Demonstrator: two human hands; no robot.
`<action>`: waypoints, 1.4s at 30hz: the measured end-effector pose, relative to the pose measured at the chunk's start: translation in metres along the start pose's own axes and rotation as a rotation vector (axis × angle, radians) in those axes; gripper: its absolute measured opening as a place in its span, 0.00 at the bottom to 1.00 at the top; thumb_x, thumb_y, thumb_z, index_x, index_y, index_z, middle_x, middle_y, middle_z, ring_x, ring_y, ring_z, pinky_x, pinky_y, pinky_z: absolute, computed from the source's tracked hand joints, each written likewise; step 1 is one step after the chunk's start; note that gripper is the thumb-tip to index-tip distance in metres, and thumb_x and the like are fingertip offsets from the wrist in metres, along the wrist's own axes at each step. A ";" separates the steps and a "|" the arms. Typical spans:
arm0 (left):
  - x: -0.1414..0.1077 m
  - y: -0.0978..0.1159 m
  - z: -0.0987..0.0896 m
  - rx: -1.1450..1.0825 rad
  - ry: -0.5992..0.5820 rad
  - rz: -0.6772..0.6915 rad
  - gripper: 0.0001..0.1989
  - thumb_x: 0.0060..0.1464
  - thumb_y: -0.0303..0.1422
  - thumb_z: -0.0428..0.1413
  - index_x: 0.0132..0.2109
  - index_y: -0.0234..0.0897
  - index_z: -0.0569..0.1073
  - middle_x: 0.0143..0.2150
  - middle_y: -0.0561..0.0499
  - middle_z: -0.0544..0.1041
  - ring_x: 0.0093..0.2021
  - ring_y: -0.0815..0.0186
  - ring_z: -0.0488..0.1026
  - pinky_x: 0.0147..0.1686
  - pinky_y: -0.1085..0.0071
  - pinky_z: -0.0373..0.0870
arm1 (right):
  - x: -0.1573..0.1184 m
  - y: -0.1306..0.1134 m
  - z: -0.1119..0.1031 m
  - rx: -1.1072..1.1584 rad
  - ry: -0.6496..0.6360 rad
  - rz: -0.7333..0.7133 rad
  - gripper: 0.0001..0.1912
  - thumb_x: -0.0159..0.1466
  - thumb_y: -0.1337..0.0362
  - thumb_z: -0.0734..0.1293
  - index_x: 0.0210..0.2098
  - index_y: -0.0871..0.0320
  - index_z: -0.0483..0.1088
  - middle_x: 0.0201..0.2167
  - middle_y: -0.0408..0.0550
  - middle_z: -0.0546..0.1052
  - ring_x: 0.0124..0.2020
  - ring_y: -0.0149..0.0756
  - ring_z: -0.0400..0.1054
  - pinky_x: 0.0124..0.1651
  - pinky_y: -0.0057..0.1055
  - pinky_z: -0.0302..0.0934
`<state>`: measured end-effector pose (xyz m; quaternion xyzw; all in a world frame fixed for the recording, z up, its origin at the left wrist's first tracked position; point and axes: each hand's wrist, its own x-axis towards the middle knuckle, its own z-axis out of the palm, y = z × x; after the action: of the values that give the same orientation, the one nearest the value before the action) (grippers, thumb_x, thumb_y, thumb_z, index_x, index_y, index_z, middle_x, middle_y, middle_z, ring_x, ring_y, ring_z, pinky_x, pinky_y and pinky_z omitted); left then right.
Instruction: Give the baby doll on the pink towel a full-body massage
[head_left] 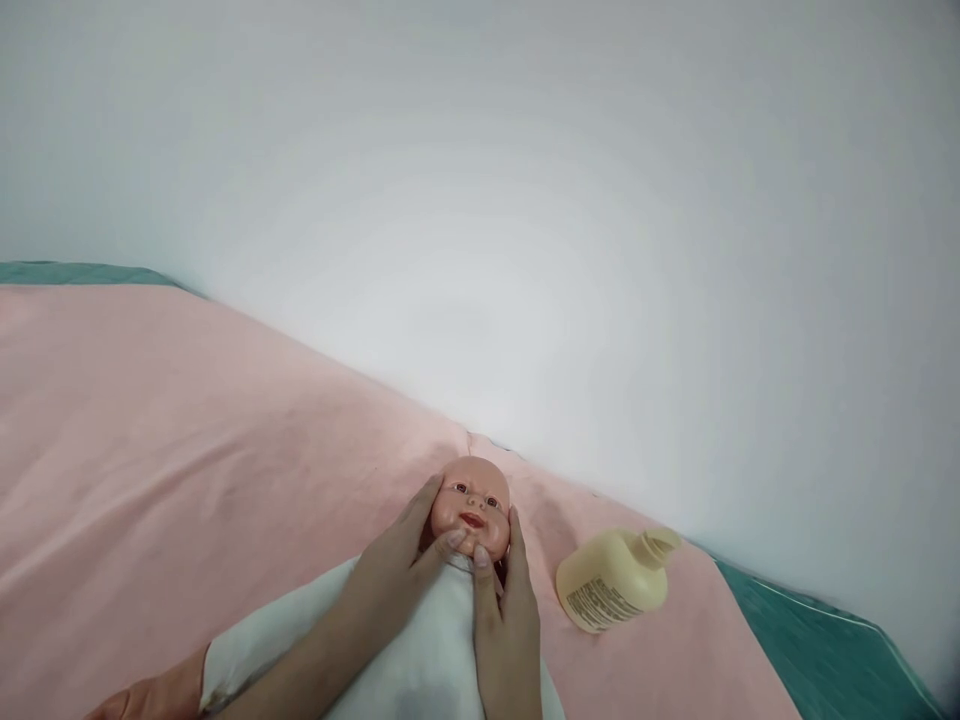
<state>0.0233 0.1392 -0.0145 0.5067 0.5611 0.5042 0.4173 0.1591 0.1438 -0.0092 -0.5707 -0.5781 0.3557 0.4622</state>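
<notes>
A baby doll (471, 505) with a bare head and white clothing lies on its back on a pink cloth (225, 460). My left hand (409, 550) cups one side of the doll's head, its thumb at the chin. On the other side my right hand (504, 600) is pressed to the cheek, thumb also by the chin. Both hands are closed round the head between them. The doll's arm shows at the lower left; its lower body is out of the picture. To the right of my right hand stands a pale yellow pump bottle (611, 580) with a printed label.
A white wall (480, 220) rises directly behind the doll's head. Green surface (825, 640) shows past the pink cloth at the right, and a strip of green (82, 273) at the far left.
</notes>
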 end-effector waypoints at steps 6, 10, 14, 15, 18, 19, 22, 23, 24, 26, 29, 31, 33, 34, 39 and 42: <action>0.001 -0.001 -0.001 0.015 -0.020 -0.001 0.36 0.57 0.41 0.52 0.69 0.43 0.50 0.67 0.49 0.59 0.64 0.55 0.60 0.60 0.59 0.61 | -0.002 -0.005 0.002 0.020 0.032 -0.004 0.36 0.62 0.47 0.63 0.65 0.54 0.53 0.65 0.46 0.59 0.64 0.44 0.54 0.61 0.38 0.57; 0.002 -0.005 0.000 -0.002 -0.024 0.025 0.38 0.55 0.41 0.54 0.69 0.41 0.49 0.67 0.47 0.59 0.63 0.54 0.61 0.59 0.59 0.62 | -0.001 -0.001 0.001 0.005 0.029 -0.030 0.36 0.63 0.47 0.61 0.65 0.54 0.53 0.65 0.47 0.58 0.65 0.43 0.53 0.62 0.38 0.56; 0.001 -0.006 0.001 0.013 -0.008 0.023 0.37 0.55 0.40 0.54 0.68 0.43 0.50 0.67 0.48 0.59 0.63 0.55 0.61 0.58 0.59 0.62 | 0.001 0.005 0.000 -0.040 0.019 -0.060 0.34 0.65 0.47 0.58 0.65 0.54 0.53 0.65 0.46 0.57 0.66 0.43 0.51 0.64 0.40 0.51; 0.000 -0.005 0.001 0.024 -0.006 0.021 0.37 0.55 0.40 0.53 0.68 0.43 0.50 0.67 0.48 0.59 0.63 0.55 0.61 0.59 0.59 0.62 | 0.001 0.007 0.000 -0.055 0.016 -0.064 0.33 0.65 0.47 0.57 0.66 0.54 0.52 0.66 0.46 0.56 0.66 0.42 0.50 0.65 0.40 0.50; 0.000 -0.003 0.000 0.060 0.001 0.021 0.34 0.58 0.40 0.51 0.69 0.42 0.49 0.67 0.49 0.59 0.64 0.56 0.60 0.60 0.59 0.60 | 0.004 0.013 -0.001 -0.086 0.002 -0.060 0.33 0.66 0.44 0.54 0.66 0.51 0.51 0.66 0.43 0.55 0.67 0.41 0.48 0.66 0.40 0.48; 0.000 -0.002 0.000 0.070 0.003 0.024 0.34 0.59 0.40 0.49 0.69 0.42 0.49 0.67 0.49 0.58 0.64 0.56 0.59 0.61 0.59 0.59 | 0.005 0.015 -0.001 -0.092 -0.005 -0.055 0.33 0.66 0.44 0.53 0.66 0.51 0.50 0.67 0.42 0.54 0.67 0.40 0.48 0.66 0.40 0.48; 0.001 -0.003 0.001 0.094 0.012 0.045 0.32 0.61 0.42 0.46 0.69 0.40 0.50 0.68 0.48 0.57 0.65 0.56 0.58 0.62 0.58 0.57 | 0.006 0.016 -0.001 -0.098 -0.007 -0.040 0.34 0.66 0.42 0.52 0.66 0.50 0.50 0.67 0.42 0.54 0.67 0.41 0.48 0.66 0.40 0.47; 0.001 -0.004 0.001 0.100 0.020 0.052 0.31 0.62 0.43 0.44 0.68 0.40 0.50 0.67 0.47 0.57 0.65 0.56 0.59 0.62 0.58 0.57 | 0.005 0.015 -0.001 -0.094 0.001 -0.036 0.34 0.66 0.42 0.52 0.66 0.51 0.51 0.67 0.42 0.54 0.67 0.41 0.48 0.66 0.40 0.47; 0.001 -0.004 0.001 0.104 0.028 0.056 0.30 0.62 0.44 0.43 0.68 0.39 0.51 0.67 0.47 0.58 0.64 0.56 0.59 0.62 0.57 0.57 | 0.004 0.013 0.000 -0.086 0.010 -0.032 0.34 0.66 0.42 0.52 0.66 0.51 0.51 0.67 0.43 0.54 0.67 0.41 0.48 0.66 0.40 0.48; 0.001 -0.005 0.001 0.105 0.035 0.062 0.30 0.63 0.45 0.42 0.68 0.40 0.52 0.67 0.48 0.58 0.64 0.57 0.59 0.62 0.58 0.56 | 0.002 0.008 0.000 -0.070 0.020 -0.027 0.34 0.66 0.43 0.53 0.66 0.52 0.52 0.67 0.43 0.54 0.67 0.41 0.47 0.65 0.40 0.48; 0.000 -0.004 0.001 0.096 0.028 0.070 0.30 0.63 0.47 0.42 0.68 0.42 0.51 0.67 0.49 0.58 0.64 0.57 0.59 0.62 0.59 0.57 | 0.000 0.002 0.000 -0.066 0.018 -0.029 0.34 0.66 0.44 0.55 0.66 0.52 0.52 0.66 0.44 0.55 0.67 0.42 0.48 0.65 0.40 0.49; -0.001 -0.003 0.000 0.090 0.028 0.072 0.31 0.62 0.46 0.44 0.68 0.42 0.51 0.67 0.49 0.58 0.64 0.57 0.59 0.62 0.59 0.58 | -0.001 0.001 0.000 -0.068 0.021 -0.036 0.34 0.65 0.44 0.56 0.66 0.52 0.52 0.66 0.44 0.55 0.67 0.42 0.49 0.65 0.40 0.49; 0.000 -0.003 0.001 0.092 0.031 0.067 0.31 0.62 0.46 0.45 0.68 0.41 0.51 0.67 0.48 0.58 0.64 0.57 0.60 0.61 0.59 0.58 | -0.001 0.001 0.000 -0.065 0.032 -0.046 0.34 0.65 0.44 0.57 0.66 0.52 0.52 0.66 0.45 0.56 0.66 0.42 0.49 0.64 0.39 0.50; 0.000 -0.003 0.001 0.095 0.033 0.062 0.31 0.61 0.45 0.45 0.68 0.41 0.51 0.67 0.48 0.58 0.64 0.57 0.60 0.61 0.59 0.58 | 0.000 0.002 0.001 -0.062 0.038 -0.050 0.34 0.65 0.44 0.57 0.66 0.53 0.53 0.66 0.45 0.56 0.66 0.42 0.50 0.64 0.39 0.51; 0.000 -0.002 0.002 0.078 0.028 0.051 0.31 0.61 0.44 0.46 0.68 0.41 0.51 0.67 0.47 0.58 0.64 0.57 0.59 0.61 0.58 0.58 | 0.000 0.002 0.001 -0.037 0.036 -0.047 0.35 0.64 0.45 0.59 0.66 0.53 0.52 0.65 0.47 0.57 0.66 0.42 0.51 0.63 0.38 0.52; 0.000 0.000 0.002 0.069 0.026 0.046 0.31 0.61 0.43 0.46 0.68 0.40 0.51 0.67 0.46 0.58 0.64 0.56 0.59 0.62 0.57 0.57 | 0.000 0.002 0.001 -0.030 0.034 -0.048 0.36 0.64 0.45 0.59 0.66 0.54 0.52 0.65 0.48 0.57 0.65 0.43 0.52 0.63 0.39 0.52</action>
<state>0.0254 0.1394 -0.0148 0.5269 0.5718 0.5005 0.3808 0.1587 0.1442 -0.0116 -0.5695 -0.5888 0.3262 0.4717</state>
